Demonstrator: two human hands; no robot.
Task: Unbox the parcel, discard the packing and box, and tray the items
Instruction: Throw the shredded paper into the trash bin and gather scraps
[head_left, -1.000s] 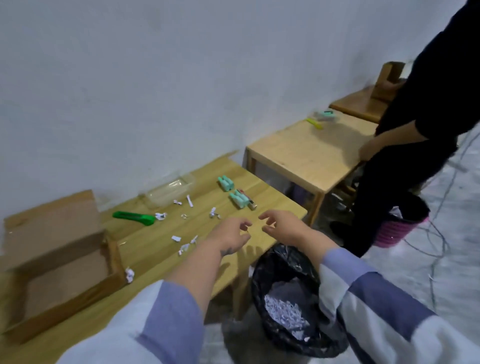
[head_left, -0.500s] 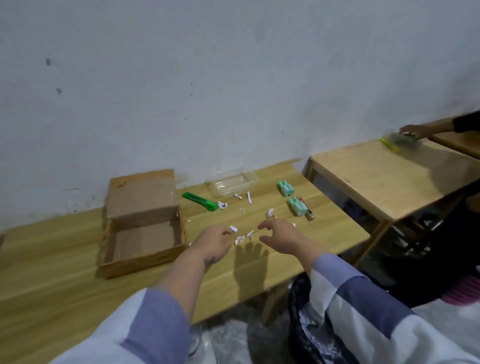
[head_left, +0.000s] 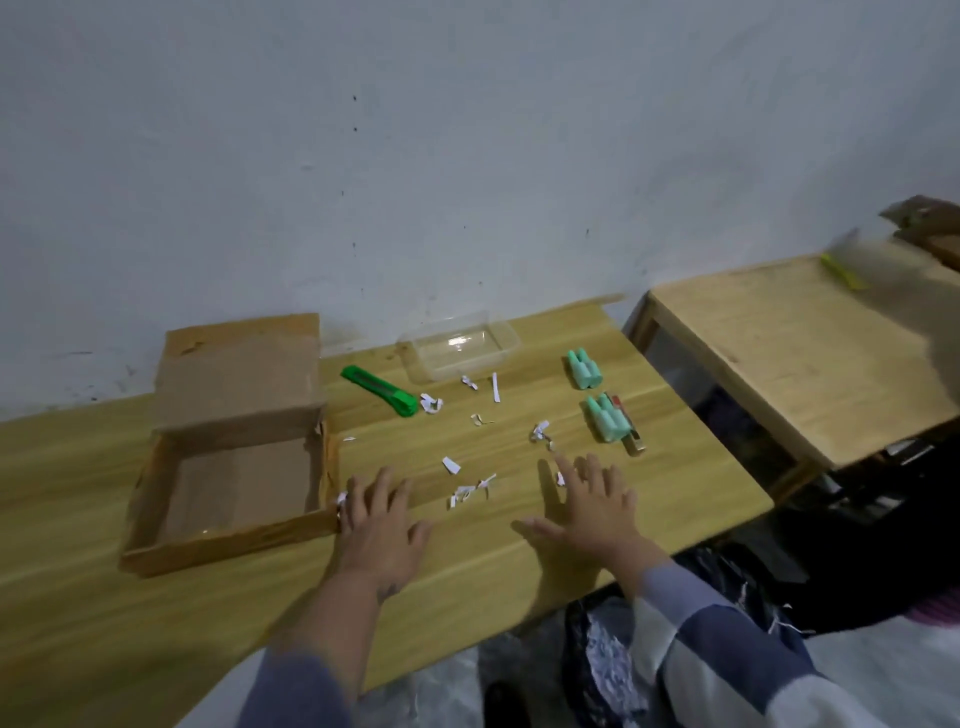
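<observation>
Wooden table (head_left: 519, 561) now under both hands: you've swung back from the bin (head_left: 602, 660). Left hand (head_left: 382, 525) and right hand (head_left: 597, 506) are spread flat, empty, flanking paper scraps (head_left: 467, 491). Box (head_left: 234, 441) empty at left; green items (head_left: 602, 415) untrayed, tray (head_left: 460, 351) by wall.

A bare workroom: plain wooden tables (head_left: 519, 561) set in a row against a scuffed white wall (head_left: 467, 156).
</observation>
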